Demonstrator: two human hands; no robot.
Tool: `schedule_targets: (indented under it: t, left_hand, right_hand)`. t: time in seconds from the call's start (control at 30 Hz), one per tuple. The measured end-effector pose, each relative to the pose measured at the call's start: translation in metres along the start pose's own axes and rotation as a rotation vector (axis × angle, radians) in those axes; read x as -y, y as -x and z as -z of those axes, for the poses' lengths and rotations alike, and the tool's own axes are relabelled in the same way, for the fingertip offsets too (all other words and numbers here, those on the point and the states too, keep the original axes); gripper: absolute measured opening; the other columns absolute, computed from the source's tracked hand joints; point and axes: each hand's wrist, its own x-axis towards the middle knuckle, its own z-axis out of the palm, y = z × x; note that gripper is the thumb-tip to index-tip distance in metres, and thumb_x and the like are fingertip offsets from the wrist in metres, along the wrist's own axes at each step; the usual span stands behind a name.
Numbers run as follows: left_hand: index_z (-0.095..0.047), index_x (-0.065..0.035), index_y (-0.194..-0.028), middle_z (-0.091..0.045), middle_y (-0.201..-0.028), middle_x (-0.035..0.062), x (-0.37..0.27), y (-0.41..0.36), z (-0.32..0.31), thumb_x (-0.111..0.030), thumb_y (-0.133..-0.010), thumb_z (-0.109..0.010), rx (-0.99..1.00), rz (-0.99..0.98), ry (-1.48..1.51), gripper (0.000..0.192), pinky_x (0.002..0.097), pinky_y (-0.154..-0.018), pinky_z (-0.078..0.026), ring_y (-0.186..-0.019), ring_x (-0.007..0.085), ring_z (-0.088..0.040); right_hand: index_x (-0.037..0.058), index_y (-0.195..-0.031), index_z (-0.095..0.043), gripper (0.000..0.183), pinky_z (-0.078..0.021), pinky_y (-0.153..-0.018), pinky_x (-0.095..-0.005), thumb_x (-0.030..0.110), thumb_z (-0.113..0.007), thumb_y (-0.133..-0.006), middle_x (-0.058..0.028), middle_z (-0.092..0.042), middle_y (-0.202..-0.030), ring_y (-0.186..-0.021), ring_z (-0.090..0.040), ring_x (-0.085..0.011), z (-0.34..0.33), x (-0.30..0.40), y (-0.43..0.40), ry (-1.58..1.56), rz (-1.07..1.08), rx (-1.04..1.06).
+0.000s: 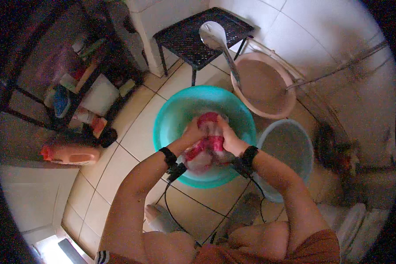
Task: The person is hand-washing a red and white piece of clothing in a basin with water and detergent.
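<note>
A teal plastic basin (166, 115) stands on the tiled floor before me, with both my hands inside it. Between them is a bunched red and whitish cloth (214, 140), blurred, its lower part hanging towards the near side of the basin. My left hand (195, 132) grips the cloth from the left. On the other side, my right hand (229, 135) holds its right edge, thumb towards the top. Each wrist wears a black strap with a small cabled device. How much water the basin holds I cannot tell.
A black perforated stool (184, 39) stands beyond the basin. A white long-handled ladle (214, 34) leans across a pink basin (290, 102). Close on my right is a translucent tub (305, 148). An orange jug (76, 155) lies beside a cluttered rack (29, 120) at left.
</note>
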Motion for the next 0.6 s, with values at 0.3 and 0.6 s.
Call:
schedule_targets:
  t: [0.3, 0.6]
  left_hand:
    - [-0.059, -0.0036, -0.106, -0.065, -0.094, 0.0139, -0.085, 0.023, -0.014, -0.025, -0.087, -0.058, 0.103, -0.211, 0.005, 0.028, 0.0375, -0.076, -0.051, -0.086, 0.0240, -0.064]
    - [-0.062, -0.0060, -0.101, -0.066, -0.090, 0.0180, -0.085, 0.002, 0.004, -0.027, -0.092, -0.047, 0.061, -0.350, -0.515, 0.027, 0.0466, -0.069, -0.053, -0.080, 0.0349, -0.065]
  right_hand:
    - [0.0045, -0.104, -0.062, 0.035, -0.0448, -0.096, -0.0410, 0.034, -0.048, -0.092, -0.0121, -0.065, -0.108, -0.102, -0.060, -0.0282, -0.021, 0.021, 0.030, 0.195, 0.392, 0.142]
    - [0.0058, -0.105, -0.061, 0.033, -0.0501, -0.087, -0.0409, 0.032, -0.045, -0.095, -0.0115, -0.065, -0.107, -0.099, -0.062, -0.0266, -0.021, 0.004, 0.014, -0.134, 0.075, 0.533]
